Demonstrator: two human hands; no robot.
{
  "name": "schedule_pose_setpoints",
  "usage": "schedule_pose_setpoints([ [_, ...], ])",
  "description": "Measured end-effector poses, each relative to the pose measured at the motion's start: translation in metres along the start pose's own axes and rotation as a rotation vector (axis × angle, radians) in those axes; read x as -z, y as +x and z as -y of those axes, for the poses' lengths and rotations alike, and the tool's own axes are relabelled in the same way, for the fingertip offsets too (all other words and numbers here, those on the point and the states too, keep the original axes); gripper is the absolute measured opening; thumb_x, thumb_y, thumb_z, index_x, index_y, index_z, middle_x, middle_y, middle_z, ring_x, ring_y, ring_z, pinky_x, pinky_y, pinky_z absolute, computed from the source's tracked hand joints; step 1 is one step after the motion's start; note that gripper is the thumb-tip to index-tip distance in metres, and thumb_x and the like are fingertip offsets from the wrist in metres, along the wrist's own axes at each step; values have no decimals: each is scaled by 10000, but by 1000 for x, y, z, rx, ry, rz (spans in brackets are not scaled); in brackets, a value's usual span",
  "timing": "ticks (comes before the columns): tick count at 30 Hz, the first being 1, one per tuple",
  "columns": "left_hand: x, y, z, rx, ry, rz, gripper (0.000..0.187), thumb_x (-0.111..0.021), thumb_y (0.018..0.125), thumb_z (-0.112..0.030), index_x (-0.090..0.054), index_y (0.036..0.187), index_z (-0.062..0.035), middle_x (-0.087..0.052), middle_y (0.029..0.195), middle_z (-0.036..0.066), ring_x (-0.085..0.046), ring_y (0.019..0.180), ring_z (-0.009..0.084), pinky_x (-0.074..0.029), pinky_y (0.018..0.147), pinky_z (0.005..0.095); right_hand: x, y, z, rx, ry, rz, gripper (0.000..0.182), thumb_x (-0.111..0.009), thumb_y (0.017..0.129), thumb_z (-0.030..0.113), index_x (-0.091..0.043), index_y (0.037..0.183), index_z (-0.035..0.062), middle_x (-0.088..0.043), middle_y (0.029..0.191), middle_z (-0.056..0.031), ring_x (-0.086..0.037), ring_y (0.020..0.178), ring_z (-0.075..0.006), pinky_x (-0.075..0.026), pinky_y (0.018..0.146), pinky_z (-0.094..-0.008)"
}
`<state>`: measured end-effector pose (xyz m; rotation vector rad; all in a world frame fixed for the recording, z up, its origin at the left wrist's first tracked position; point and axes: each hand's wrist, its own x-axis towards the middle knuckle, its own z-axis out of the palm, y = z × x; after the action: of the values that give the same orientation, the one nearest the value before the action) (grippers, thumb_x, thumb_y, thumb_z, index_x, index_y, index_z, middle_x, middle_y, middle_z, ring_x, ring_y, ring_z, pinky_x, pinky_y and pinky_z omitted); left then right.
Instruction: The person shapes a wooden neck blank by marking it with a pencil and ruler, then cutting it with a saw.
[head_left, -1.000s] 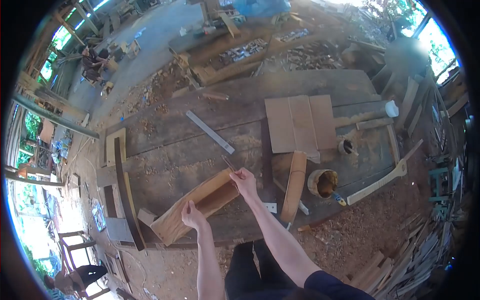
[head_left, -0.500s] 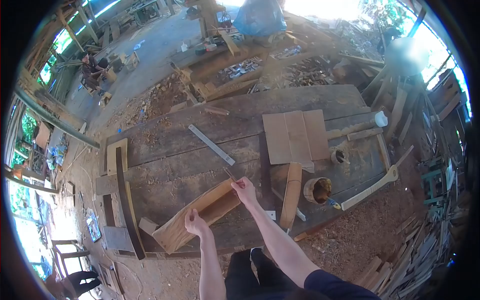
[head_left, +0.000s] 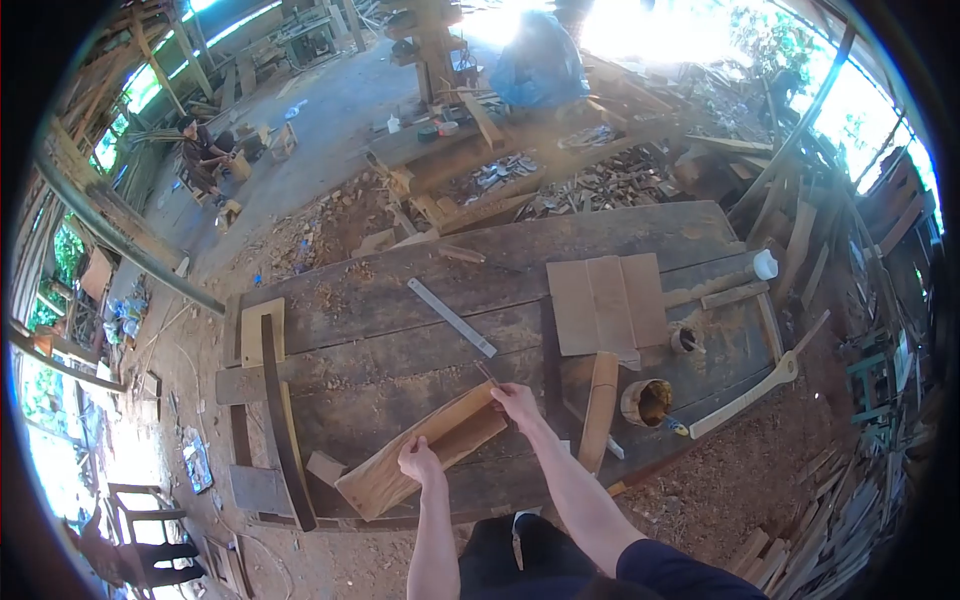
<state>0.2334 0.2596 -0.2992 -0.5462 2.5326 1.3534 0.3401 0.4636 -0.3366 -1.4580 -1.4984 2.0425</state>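
A long wooden piece (head_left: 380, 483) with a hollowed or angled inner side lies slanted on the workbench in front of me. My left hand (head_left: 422, 462) is closed at its edge, thumb and fingers pinched together near the middle. At the far right end my right hand (head_left: 515, 404) grips a thin dark tool (head_left: 486, 373) whose tip points up and away; its exact kind is too small to tell. Beyond the hands lies a metal ruler (head_left: 452, 318). A curved wooden slat (head_left: 599, 412) rests to the right of my right hand.
On the workbench (head_left: 380, 372) are folded cardboard (head_left: 608, 305), a pot of brown stuff (head_left: 648, 402), a smaller cup (head_left: 686, 340) and a long shaped wooden piece (head_left: 745, 398). Dark curved wood (head_left: 283, 425) stands at left. A person (head_left: 203, 155) sits far off at left.
The whole scene has shifted right and slightly down as my head turned. Both hands keep their places on the wooden piece, and the thin tool stays in my right hand.
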Motion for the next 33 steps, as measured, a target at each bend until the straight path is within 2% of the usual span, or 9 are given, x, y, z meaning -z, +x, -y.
schedule_pose_setpoints([
  [3, 4, 4, -1, -63, 73, 19, 221, -815, 896, -36, -781, 1094, 58, -789, 974, 166, -733, 875, 243, -576, 813, 369, 1, -8, 10, 9, -34, -7, 349, -749, 995, 195, -712, 1242, -48, -771, 1063, -104, -725, 870, -146, -580, 779, -299],
  [5, 4, 11, 9, -145, 128, 25, 227, -824, 891, -47, -782, 1087, 59, -790, 943, 168, -731, 848, 238, -577, 799, 366, 7, -8, 10, 23, -53, 7, 303, -766, 978, 176, -732, 1179, -48, -765, 994, -94, -692, 865, -143, -547, 758, -319],
  [7, 3, 36, 32, -117, 125, 75, 223, -823, 892, -46, -782, 1083, 61, -791, 937, 166, -730, 840, 234, -578, 796, 366, 8, -4, 3, 33, 64, 51, 303, -776, 970, 191, -740, 1158, -44, -764, 988, -77, -678, 857, -136, -531, 768, -323],
  [13, 15, 32, 17, -11, 91, 203, 219, -824, 921, -111, -793, 1091, 24, -774, 894, 97, -705, 819, 165, -579, 681, 333, 6, -8, -6, 30, 121, 44, 374, -802, 945, 198, -719, 1204, -59, -767, 1025, -77, -694, 891, -130, -544, 786, -296],
  [16, 5, 60, 47, -150, 144, 191, 237, -823, 927, -125, -785, 1120, 8, -751, 894, 71, -676, 790, 135, -555, 621, 305, 7, -9, -10, 82, 173, 38, 417, -828, 919, 197, -707, 1218, -68, -770, 1051, -87, -707, 911, -138, -554, 805, -296],
  [19, 17, 35, 16, -39, 86, 239, 283, -824, 925, -135, -768, 1164, 6, -752, 1023, 86, -659, 763, 155, -534, 596, 307, 5, -15, -17, 108, 195, 13, 434, -851, 892, 188, -705, 1211, -67, -772, 1060, -97, -713, 927, -145, -558, 821, -299],
  [26, 10, 36, 24, -155, 135, 162, 269, -810, 936, -134, -763, 1147, 26, -743, 979, 78, -627, 755, 133, -505, 584, 301, -3, -6, -30, 64, 261, -38, 454, -847, 879, 157, -692, 1259, -38, -753, 1045, -89, -687, 940, -153, -526, 827, -309],
  [28, 12, 38, 25, -154, 173, 215, 326, -785, 971, -173, -732, 1262, -35, -749, 1082, 51, -686, 870, 152, -544, 716, 342, -3, -5, -29, 32, 254, -46, 452, -851, 872, 150, -695, 1254, -34, -753, 1043, -91, -688, 939, -158, -527, 826, -311],
  [33, 12, 23, 13, -91, 117, 205, 314, -776, 972, -139, -724, 1249, -1, -747, 1077, 72, -681, 842, 154, -532, 679, 325, -5, 0, -34, -10, 292, -87, 424, -891, 807, 167, -754, 1169, -6, -780, 1043, -111, -730, 931, -193, -571, 849, -354],
])
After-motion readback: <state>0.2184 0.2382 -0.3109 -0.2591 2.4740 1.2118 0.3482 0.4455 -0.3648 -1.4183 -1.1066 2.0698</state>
